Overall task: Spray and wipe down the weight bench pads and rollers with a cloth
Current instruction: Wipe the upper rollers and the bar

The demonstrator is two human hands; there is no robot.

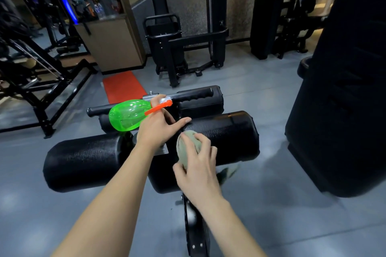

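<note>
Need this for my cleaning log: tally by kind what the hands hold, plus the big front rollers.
Spray bottle: 1
Cloth: 1
Big rollers: 2
Total: 4

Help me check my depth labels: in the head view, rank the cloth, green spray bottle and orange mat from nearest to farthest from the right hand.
1. cloth: gripped by the right hand, against the right roller.
2. green spray bottle: to the left, held by the left hand.
3. orange mat: farther ahead, leftward.

Orange mat [123, 86], black punching bag [342, 81]
</note>
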